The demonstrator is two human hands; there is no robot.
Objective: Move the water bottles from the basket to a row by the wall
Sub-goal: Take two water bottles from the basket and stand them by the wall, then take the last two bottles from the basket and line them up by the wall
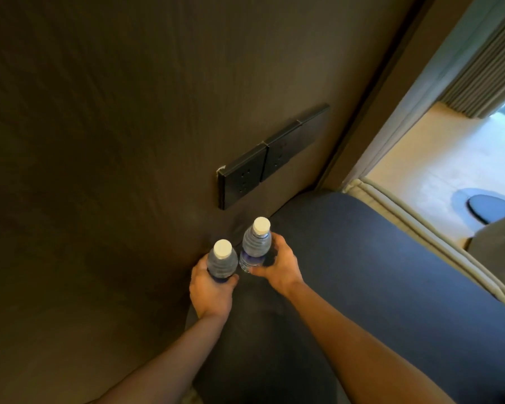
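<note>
Holding one water bottle in each hand, the person has both close to the wall [114,126]. The left hand [210,287] is wrapped around the lower body of the left bottle [222,262], and the right hand [280,268] grasps the right bottle [255,247] from the side, fingers curled round it. The two bottles stand upright and just beside each other, white caps up, over the dark surface [362,272] at the foot of the wall. Whether their bases already rest on it cannot be told, since the hands hide them. The basket is not in view.

The likeliest trouble is a tip-over. The bottles look narrow and tall, so letting go before a base sits flat, or brushing one with a withdrawing finger, could knock it into its neighbour. Standing so close, one falling would probably take the other with it. Both hands releasing together also leaves nothing free to steady either one.

The surface is dark, matte and plain, curving away toward the right, and looks flat enough to stand bottles on. The wall is dark brown with a faint grain, and a row of black socket plates [268,158] sits just above the bottles. To the right, a curtain [478,80] hangs above a bright pale floor [420,170].
</note>
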